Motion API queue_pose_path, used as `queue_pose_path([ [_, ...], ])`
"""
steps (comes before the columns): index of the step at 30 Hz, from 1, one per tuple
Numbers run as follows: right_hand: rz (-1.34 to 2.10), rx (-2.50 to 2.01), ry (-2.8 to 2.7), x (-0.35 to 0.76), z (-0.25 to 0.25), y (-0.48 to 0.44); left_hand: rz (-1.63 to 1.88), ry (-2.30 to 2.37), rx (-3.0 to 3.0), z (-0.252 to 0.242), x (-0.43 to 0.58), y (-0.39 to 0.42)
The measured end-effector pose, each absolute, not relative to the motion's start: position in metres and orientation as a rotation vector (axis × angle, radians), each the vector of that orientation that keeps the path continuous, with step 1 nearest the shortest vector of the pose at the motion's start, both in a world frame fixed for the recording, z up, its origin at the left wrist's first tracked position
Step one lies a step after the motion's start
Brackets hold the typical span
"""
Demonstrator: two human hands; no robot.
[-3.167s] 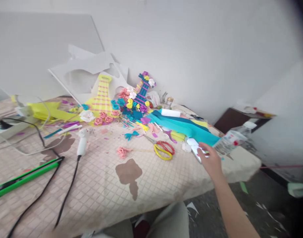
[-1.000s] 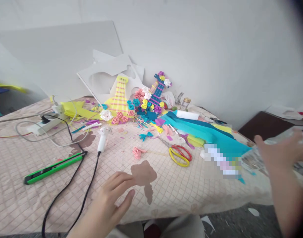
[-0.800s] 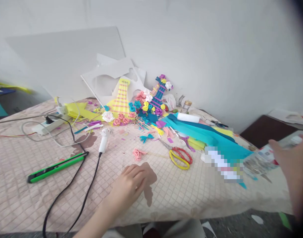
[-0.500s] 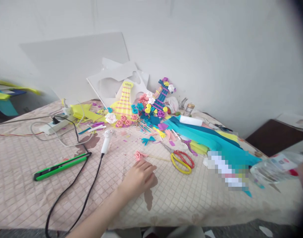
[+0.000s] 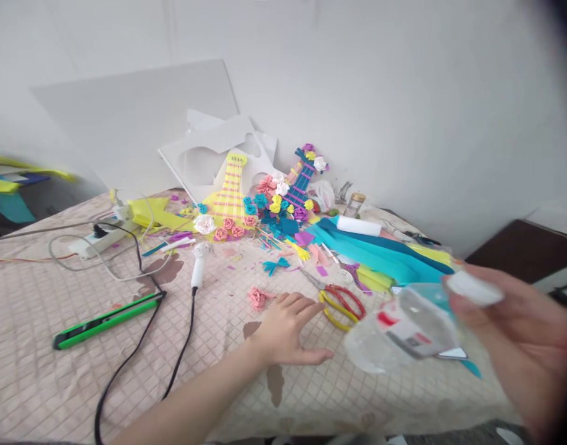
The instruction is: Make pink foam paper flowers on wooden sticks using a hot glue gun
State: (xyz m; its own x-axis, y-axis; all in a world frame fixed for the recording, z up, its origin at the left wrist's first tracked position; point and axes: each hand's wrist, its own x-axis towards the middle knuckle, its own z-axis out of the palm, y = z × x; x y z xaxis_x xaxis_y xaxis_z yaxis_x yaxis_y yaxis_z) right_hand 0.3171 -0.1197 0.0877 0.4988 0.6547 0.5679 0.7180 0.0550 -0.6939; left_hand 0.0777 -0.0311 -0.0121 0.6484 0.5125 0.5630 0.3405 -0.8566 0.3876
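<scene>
My left hand [image 5: 288,330] is over the quilted cloth with its fingers spread and nothing in it. Just beyond its fingertips lies a pink paper flower [image 5: 258,298]. My right hand [image 5: 519,321], at the right, grips a clear plastic bottle [image 5: 404,334] near its white cap [image 5: 475,288]. The bottle is tilted, its base pointing toward my left hand. Scissors [image 5: 341,306] with red and yellow handles lie between the two hands, partly behind the bottle.
A green hair straightener [image 5: 107,321], a white corded tool [image 5: 198,266] and a power strip [image 5: 102,240] are on the left. Farther back stand a yellow paper guitar [image 5: 232,191] and a blue one [image 5: 302,182]. Teal paper [image 5: 367,250] lies at the right.
My right hand has brought the bottle leftward, over the table. My left hand has shifted right, away from the pink flower, and its fingers have spread.
</scene>
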Motion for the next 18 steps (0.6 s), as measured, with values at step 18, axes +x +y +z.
queue_pose_path([
  [18,-0.528,-0.918,-2.408,0.239,0.137,-0.094,0.980,0.426,2.216,-0.019,0.067,-0.034],
])
